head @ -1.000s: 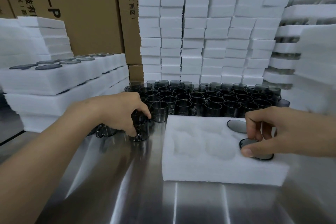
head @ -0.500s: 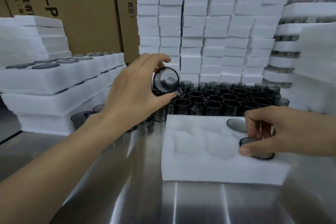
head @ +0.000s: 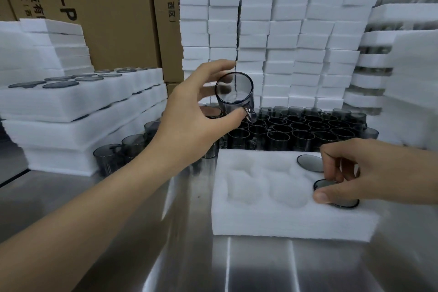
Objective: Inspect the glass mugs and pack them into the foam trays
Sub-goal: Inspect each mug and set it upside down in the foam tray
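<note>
Fingers (head: pixel 214 66) of the left hand (head: pixel 187 125) are curling over the top of a smoky glass mug (head: pixel 234 92) while the thumb is pressing from beneath, beside its handle. This mug is hanging in the air, tipped on its side with one round end facing the camera, above the left end of the loose mugs (head: pixel 308 130) that are standing packed together behind the foam tray (head: pixel 272 220). The right hand (head: pixel 362 173) is pinching a second mug (head: pixel 347 205) between thumb and bent fingers; it is sitting in the tray's near right pocket. A third mug (head: pixel 309 162) is sitting in the far right pocket. The tray is lying on a steel table (head: pixel 260 268). Filled trays (head: pixel 71 106) are standing stacked at left, with cardboard boxes (head: pixel 113 19) behind them.
</note>
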The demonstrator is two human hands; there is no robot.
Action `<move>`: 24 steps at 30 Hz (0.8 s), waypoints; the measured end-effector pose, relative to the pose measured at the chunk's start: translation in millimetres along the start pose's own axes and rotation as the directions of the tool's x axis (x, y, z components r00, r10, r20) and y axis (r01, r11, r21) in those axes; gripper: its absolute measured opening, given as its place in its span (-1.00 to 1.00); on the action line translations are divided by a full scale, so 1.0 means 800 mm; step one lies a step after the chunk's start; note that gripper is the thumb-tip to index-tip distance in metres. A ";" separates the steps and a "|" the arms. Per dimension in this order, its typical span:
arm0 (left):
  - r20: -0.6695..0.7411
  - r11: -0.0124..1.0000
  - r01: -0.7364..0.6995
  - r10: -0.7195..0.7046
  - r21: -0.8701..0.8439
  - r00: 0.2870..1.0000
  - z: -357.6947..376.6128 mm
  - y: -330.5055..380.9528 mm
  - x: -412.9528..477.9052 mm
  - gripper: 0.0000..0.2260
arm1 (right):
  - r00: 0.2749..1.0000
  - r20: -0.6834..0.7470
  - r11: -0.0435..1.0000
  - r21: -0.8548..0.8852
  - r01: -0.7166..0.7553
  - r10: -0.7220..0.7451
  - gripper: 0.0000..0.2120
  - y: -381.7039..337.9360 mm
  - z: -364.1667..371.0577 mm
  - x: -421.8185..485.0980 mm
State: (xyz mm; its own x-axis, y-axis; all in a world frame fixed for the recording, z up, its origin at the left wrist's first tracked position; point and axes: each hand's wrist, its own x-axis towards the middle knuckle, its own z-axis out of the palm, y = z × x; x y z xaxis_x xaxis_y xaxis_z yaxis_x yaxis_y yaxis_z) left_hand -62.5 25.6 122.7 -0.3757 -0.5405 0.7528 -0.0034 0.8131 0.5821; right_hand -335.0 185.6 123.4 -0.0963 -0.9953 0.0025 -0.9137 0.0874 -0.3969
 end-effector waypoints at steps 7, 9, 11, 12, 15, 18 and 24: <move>0.090 0.889 0.264 -0.249 -0.373 0.964 0.008 0.014 0.003 -0.57 | 0.931 -0.301 0.977 -0.026 0.211 -0.209 -0.51 -0.018 0.015 0.003; 0.090 0.892 0.242 -0.225 -0.381 0.970 0.011 0.019 -0.002 -0.58 | 0.853 -0.453 0.940 0.084 0.331 -0.260 -0.59 -0.038 0.027 0.003; 0.075 0.904 0.211 -0.197 -0.371 0.977 0.015 0.023 -0.007 -0.58 | 0.798 -0.549 0.871 0.235 0.431 -0.247 -0.60 -0.059 0.038 0.001; 0.062 0.913 0.194 -0.185 -0.359 0.981 0.018 0.024 -0.010 -0.58 | 0.778 -0.583 0.843 0.277 0.461 -0.234 -0.61 -0.068 0.042 0.000; 0.033 0.926 0.166 -0.165 -0.340 0.986 0.028 0.028 -0.019 -0.57 | 0.733 -0.646 0.841 0.262 0.473 -0.211 -0.71 -0.081 0.048 -0.003; 0.019 0.945 0.146 -0.147 -0.294 0.989 0.033 0.029 -0.025 -0.56 | 0.686 -0.698 0.860 0.205 0.467 -0.206 -0.83 -0.081 0.051 -0.004; 0.012 0.985 -0.100 0.103 -0.141 0.995 0.029 0.031 -0.025 -0.34 | 0.647 -0.757 0.727 0.391 0.565 -0.095 -0.82 -0.073 0.047 -0.002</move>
State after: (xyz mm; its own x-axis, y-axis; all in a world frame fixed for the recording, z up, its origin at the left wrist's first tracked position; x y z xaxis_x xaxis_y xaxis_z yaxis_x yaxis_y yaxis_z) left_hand -76.3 61.6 115.3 -0.3856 -0.4510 0.8049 0.1646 0.8247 0.5410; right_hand -266.4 180.6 112.6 -0.2740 -0.6216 0.7339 -0.5639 -0.5143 -0.6462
